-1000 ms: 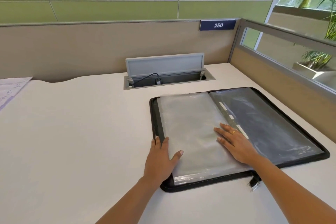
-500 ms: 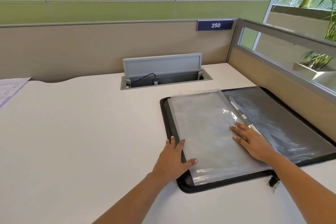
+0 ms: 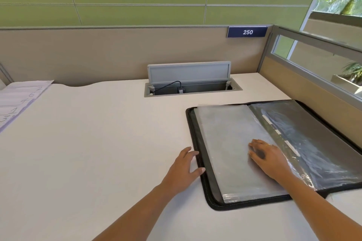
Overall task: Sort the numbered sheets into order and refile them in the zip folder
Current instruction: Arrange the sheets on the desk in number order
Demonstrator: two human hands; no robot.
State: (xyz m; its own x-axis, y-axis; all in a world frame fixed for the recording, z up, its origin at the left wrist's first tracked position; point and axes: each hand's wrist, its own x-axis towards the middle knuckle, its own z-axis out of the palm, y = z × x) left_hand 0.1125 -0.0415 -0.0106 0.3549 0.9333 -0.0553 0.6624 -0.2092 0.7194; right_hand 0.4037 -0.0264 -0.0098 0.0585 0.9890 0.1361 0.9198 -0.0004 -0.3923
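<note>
1. Desk (image 3: 88,152): the white work surface that carries everything below.
2. Zip folder (image 3: 254,204): lies unzipped and spread flat at the right of the desk, its black piped edge facing the person.
3. Clear sleeves (image 3: 225,139): a stack turned onto the folder's left half. One more sleeve lies over the dark right half. They appear empty, though glare hides part of them.
4. Numbered sheets (image 3: 17,103): fanned out at the far left edge of the desk, well apart from the folder. Handwritten digits show but only some can be read.
5. Cable well (image 3: 188,84): a recess with its lid raised, behind the folder.
6. Left hand (image 3: 184,166): fingers straight and gripping nothing, resting on the desk with the fingertips touching the folder's left edge.
7. Right hand (image 3: 268,154): laid palm down on the sleeve stack near the spine, fingers spread, pressing rather than pinching.
8. Number plate (image 3: 247,32): reads 250, fixed to the partition.

Step in hand, as judged: settling the open folder before filing. To do it well, keep the left hand bracing the edge so that the folder does not slide, smooth the sleeves flat towards the spine, then order the sheets at the left before bringing them across.
</note>
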